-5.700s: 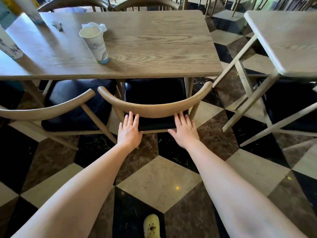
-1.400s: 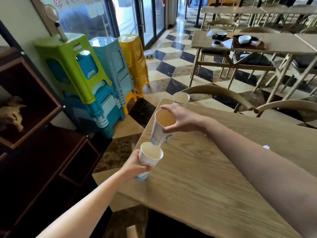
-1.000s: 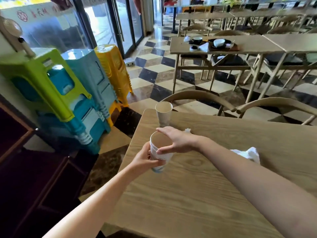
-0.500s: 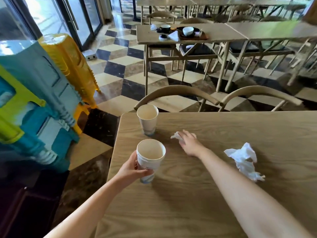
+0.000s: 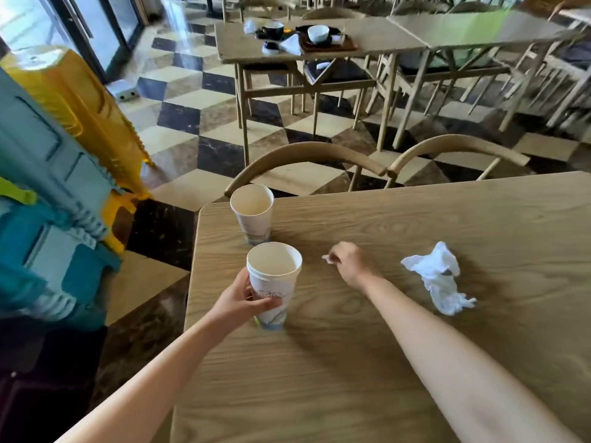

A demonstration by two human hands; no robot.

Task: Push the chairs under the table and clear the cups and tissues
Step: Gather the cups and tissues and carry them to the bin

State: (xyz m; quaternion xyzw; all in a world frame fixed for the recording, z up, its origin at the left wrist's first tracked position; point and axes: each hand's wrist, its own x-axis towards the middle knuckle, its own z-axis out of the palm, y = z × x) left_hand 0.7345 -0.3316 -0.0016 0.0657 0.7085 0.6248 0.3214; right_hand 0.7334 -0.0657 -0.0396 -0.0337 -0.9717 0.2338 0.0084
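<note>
My left hand (image 5: 240,303) grips two stacked white paper cups (image 5: 274,284) standing near the left edge of the wooden table (image 5: 367,362). A third paper cup (image 5: 252,213) stands alone at the table's far left corner. My right hand (image 5: 350,262) is closed on a small scrap of tissue (image 5: 327,258) just right of the stacked cups. A larger crumpled white tissue (image 5: 436,276) lies on the table to the right of that hand. Two curved wooden chair backs (image 5: 307,163) (image 5: 457,148) sit against the table's far side.
Stacked plastic stools in yellow (image 5: 80,100), blue (image 5: 41,161) and green stand on the left. Beyond the checkered floor another table (image 5: 383,36) holds bowls and a tray (image 5: 329,43), with chairs around it. Glass doors are at the far left.
My right hand has closed on the small tissue scrap and drawn it slightly toward me. The left hand still holds the stacked cups; the view has shifted right.
</note>
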